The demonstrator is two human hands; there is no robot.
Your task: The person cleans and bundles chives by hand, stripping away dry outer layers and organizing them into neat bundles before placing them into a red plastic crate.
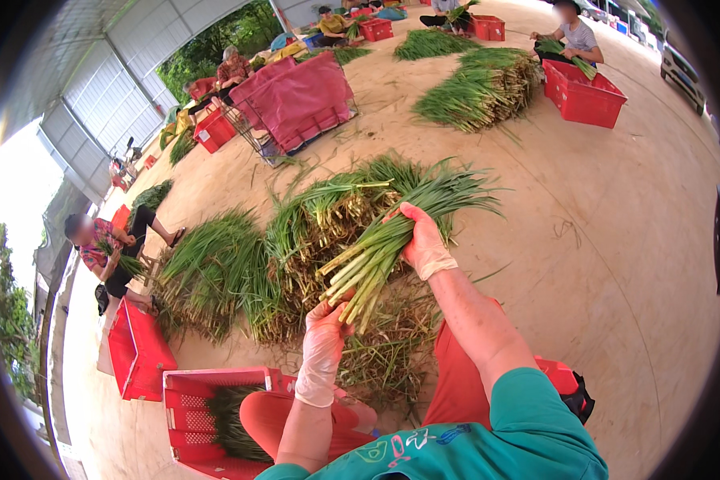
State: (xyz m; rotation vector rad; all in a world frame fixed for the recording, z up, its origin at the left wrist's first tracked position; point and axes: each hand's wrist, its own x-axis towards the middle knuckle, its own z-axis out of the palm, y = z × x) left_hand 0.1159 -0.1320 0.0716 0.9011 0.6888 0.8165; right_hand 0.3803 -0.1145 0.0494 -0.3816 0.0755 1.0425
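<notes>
Teal sleeves and red trousers fill the lower edge, where the person sits on the sandy concrete floor (616, 264) with a red plastic crate (186, 404) just beside the left knee, close enough that trimmed greens already lie in it. Ahead of the knees spreads a big heap of green onions (240, 272), root ends mostly turned toward the sitter, which probably keeps each new handful within easy reach. Between knees and heap lies a mat of dry trimmings (392, 344), apparently the stripped outer skins and roots left where they fall. Above that litter the bunch of green onions (376, 256) is held aslant in the air: pale, thick stalk ends point down toward the lap, and the long dark green leaves fan up and away past the right hand. The right hand (424, 240), in a thin pale glove, is clamped round the middle of the bunch, seemingly to keep the stalks together and steady. The left hand (328, 320), gloved likewise, closes its fingers on the pale stalk ends at the bottom, a grip that suits picking or peeling at the base. The two hands sit apart along the one bunch. Farther off, other people sit by similar heaps and red crates.
</notes>
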